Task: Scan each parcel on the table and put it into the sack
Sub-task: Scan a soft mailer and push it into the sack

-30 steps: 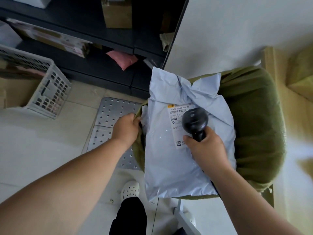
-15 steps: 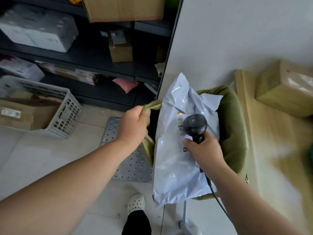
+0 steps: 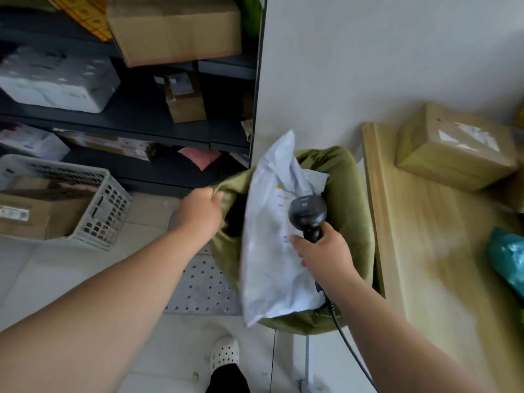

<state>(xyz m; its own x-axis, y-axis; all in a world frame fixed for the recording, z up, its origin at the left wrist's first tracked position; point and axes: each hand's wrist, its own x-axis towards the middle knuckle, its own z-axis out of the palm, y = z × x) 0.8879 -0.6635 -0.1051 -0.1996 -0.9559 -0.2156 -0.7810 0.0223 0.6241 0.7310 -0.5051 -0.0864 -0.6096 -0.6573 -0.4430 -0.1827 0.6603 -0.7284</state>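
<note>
The left hand [image 3: 202, 207] grips the near-left rim of the green sack [image 3: 357, 211], its fingers curled tight round a bunched fold of cloth and pulling the mouth open. The pale grey parcel [image 3: 269, 265], a crumpled plastic mailer with a printed label, stands on edge in that mouth, its upper end poking above the far rim and its lower corner hanging over the near rim. The right hand [image 3: 323, 251] is in front of the parcel, fingers wrapped round the handle of the black scanner [image 3: 307, 214], whose head points up and away; the thumb lies against the parcel, though whether it also pinches the plastic cannot be told. A dark cable [image 3: 348, 347] trails down from the hand. Just right of the sack is the wooden counter [image 3: 419, 251], carrying a taped cardboard box [image 3: 453, 148] and a blurred teal bag [image 3: 507, 256]. To the left stand a dark shelf [image 3: 127, 126] of boxes and a white crate [image 3: 93, 211] on the floor.
</note>
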